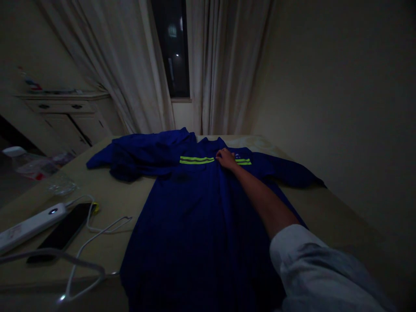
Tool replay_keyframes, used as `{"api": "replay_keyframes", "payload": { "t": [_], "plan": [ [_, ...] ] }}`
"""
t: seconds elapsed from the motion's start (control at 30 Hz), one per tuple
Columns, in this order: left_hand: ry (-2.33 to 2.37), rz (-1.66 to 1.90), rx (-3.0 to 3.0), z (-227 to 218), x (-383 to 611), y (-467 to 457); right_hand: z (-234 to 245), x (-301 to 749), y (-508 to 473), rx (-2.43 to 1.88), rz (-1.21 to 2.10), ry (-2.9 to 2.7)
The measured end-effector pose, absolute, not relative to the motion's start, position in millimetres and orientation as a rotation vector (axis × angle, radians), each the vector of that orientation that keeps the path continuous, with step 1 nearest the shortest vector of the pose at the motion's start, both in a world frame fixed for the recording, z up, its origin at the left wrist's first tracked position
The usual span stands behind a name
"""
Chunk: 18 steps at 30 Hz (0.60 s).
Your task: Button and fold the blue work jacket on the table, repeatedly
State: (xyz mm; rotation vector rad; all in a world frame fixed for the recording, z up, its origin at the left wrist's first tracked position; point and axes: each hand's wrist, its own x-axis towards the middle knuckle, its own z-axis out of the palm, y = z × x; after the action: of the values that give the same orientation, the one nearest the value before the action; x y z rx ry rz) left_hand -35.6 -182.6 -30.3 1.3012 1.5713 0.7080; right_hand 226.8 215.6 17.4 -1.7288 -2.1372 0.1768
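A blue work jacket (pixel 182 216) lies front side up on the bed or table, collar away from me, with yellow-green reflective stripes (pixel 196 160) across its chest. My right hand (pixel 226 158) reaches over its right half, fingers pinched on the front opening level with the stripes. The hand and wrist partly cover the right stripe. One sleeve (pixel 292 170) stretches out to the right. On the left, bunched blue fabric (pixel 139 149) lies against the jacket; whether it is all sleeve I cannot tell. My left hand is out of view.
On the left lie a white power bank (pixel 32 227), a dark phone (pixel 63 232) and a looping white cable (pixel 107 232). A clear plastic bottle (pixel 30 162) lies nearby. Behind stand a low cabinet (pixel 65 117) and long curtains (pixel 224 65) beside a dark window. The room is dim.
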Motion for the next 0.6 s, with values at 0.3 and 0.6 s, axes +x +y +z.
{"api": "replay_keyframes", "payload": {
  "t": [0.3,0.6],
  "plan": [
    [1.286,0.931,1.203,21.2,-75.0,-85.5,4.0,394.2,162.1,-1.834,-0.125,-1.765],
    [2.538,1.389,1.215,18.0,-163.2,97.4,-46.4,541.8,59.8,-2.001,-0.324,-1.257]
  ]
}}
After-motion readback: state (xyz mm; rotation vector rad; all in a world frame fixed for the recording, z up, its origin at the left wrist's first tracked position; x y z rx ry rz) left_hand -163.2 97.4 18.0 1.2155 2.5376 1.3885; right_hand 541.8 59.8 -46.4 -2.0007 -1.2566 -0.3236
